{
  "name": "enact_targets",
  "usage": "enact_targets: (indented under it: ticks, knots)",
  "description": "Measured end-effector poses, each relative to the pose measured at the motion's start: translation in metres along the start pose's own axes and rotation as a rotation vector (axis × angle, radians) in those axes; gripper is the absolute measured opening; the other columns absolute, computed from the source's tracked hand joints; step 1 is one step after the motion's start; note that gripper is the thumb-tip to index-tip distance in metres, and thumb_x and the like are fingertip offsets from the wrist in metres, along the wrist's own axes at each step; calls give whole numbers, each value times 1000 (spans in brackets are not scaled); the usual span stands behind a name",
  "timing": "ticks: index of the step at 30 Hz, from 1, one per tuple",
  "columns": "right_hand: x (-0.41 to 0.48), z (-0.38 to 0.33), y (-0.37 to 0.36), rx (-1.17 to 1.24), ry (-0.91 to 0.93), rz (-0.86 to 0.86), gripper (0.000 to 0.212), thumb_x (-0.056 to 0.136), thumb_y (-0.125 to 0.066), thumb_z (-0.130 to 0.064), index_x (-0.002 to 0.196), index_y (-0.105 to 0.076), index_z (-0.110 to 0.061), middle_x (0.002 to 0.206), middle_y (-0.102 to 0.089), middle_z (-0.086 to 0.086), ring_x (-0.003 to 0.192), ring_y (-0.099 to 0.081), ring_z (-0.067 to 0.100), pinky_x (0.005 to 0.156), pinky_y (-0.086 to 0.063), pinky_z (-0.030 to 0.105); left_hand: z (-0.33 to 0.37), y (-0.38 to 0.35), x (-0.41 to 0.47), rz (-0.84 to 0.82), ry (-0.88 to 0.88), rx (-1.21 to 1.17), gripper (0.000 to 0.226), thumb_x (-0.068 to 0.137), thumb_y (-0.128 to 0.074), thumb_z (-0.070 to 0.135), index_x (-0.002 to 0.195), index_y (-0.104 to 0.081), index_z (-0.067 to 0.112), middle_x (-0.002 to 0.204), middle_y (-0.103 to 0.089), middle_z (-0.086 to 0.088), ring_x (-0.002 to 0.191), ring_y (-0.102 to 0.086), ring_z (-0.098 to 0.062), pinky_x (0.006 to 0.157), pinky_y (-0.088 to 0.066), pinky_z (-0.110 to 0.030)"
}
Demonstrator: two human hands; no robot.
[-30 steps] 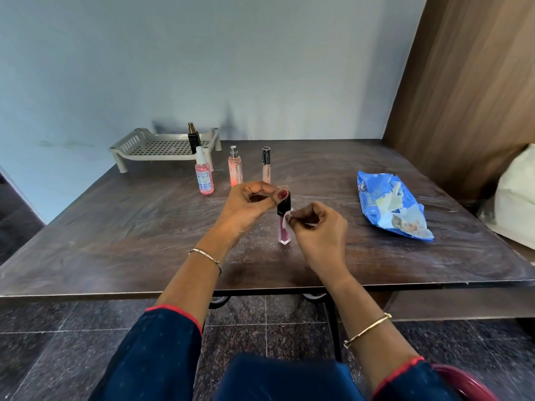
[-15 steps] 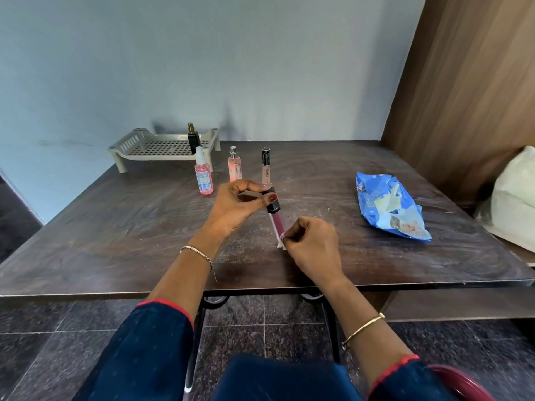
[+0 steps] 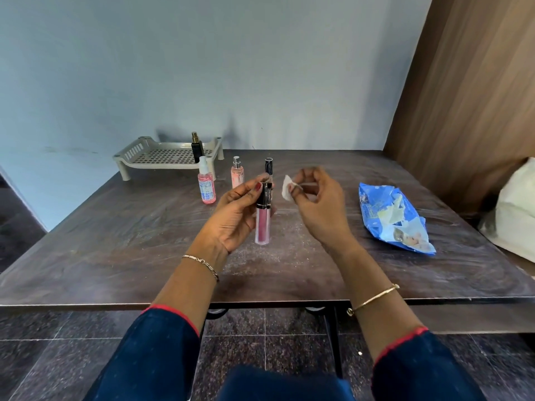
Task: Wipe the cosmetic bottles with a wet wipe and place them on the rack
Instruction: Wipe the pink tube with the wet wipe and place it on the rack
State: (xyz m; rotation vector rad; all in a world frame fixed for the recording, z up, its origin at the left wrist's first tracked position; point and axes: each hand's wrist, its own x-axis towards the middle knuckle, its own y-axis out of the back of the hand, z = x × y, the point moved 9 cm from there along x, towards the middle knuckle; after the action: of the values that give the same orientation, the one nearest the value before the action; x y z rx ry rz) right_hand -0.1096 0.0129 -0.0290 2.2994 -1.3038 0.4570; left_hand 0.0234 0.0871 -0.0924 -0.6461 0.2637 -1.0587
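Tube [image 3: 263,224]: held upright over table [image 3: 115,241], left hand [image 3: 234,218] gripping black cap. Wipe [image 3: 287,191]: pinched in right hand [image 3: 318,206], beside tube, not touching. Risk: slipping from narrow cap grip if wet; knocking standing bottles [image 3: 206,188] when reaching for rack [image 3: 162,157]. Surface dark, scuffed, dusty-looking. Blue pack [image 3: 390,221] lying right of hands. Pale blue wall [image 3: 260,68]; wood panel [image 3: 477,96] right; tiled floor [image 3: 58,371].

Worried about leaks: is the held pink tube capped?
Capped. Its black cap sits atop the pink tube, which the left hand grips upright.
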Motion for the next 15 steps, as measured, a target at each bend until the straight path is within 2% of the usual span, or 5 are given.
enact_targets:
  ticks: [4,7,9,12,15]
  knots:
    - [9,-18,-17,-77,130,-34,26,85,-61,2,93,-56,-22,94,-63,-8,86,-63,8,71,-52,21,-15,-5,3,80,14,-192,19,78,-63,14,93,-72,6,85,-69,-7,76,-60,-17,71,-53,-28]
    - [8,-27,-22,-233,260,-39,26,82,-60,3,100,-64,-15,97,-66,-6,89,-61,8,78,-52,24,-24,-12,4,79,46,-324,17,80,-63,13,90,-73,3,95,-67,-13,88,-63,-22,91,-49,-32]
    - [5,-32,-28,-388,371,-63,25,82,-58,3,98,-69,-12,95,-67,-1,88,-61,14,77,-51,30,-27,-16,3,65,57,-392,18,82,-61,12,94,-68,1,93,-68,-14,87,-68,-22,92,-51,-33]
    - [-6,-39,-37,-544,528,-117,21,80,-60,5,93,-70,-8,90,-66,7,78,-62,27,66,-52,37,-31,-13,2,113,64,-444,20,80,-61,11,97,-64,1,89,-68,-11,85,-67,-20,90,-51,-33]
    - [-21,-37,-41,-621,601,-160,22,80,-64,5,97,-69,-7,90,-65,7,74,-62,28,59,-53,38,-33,-9,5,146,82,-484,22,79,-62,12,98,-66,1,91,-70,-12,84,-67,-20,89,-51,-32]
